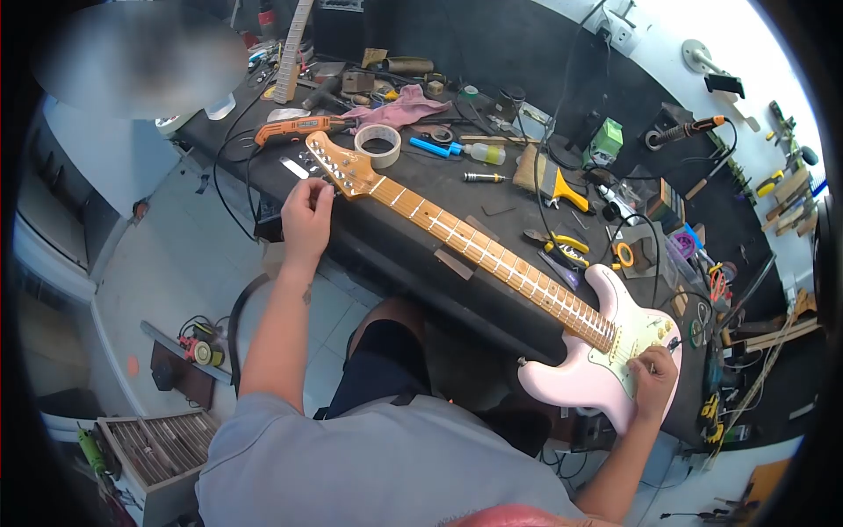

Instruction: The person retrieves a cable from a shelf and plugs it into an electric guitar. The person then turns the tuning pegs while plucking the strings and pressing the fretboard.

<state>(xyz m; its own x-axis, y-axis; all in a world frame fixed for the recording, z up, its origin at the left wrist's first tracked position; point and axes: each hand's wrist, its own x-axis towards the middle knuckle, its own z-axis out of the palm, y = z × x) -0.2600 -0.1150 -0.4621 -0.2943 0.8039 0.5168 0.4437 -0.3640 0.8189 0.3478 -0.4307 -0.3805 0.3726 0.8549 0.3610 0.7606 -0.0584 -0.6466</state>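
A pale pink electric guitar (575, 367) lies face up across the bench, its maple neck (479, 250) running up to the headstock (344, 167) on the left. My left hand (307, 215) is at the near edge of the headstock, thumb and fingers pinched at one of the tuning pegs. Over the mint-green pickguard (622, 351) near the bridge, my right hand (654, 378) is closed with its fingertips together; whatever it pinches is too small to make out. Small blocks lie on the bench under the neck.
Behind the neck are a tape roll (378, 145), an orange rotary tool (294, 129), a pink cloth (404, 109), a wide brush (549, 178) and yellow-handled pliers (566, 247). Another guitar neck (292, 53) stands at the back left. Cables cross the bench. A slatted box (162, 443) sits lower left.
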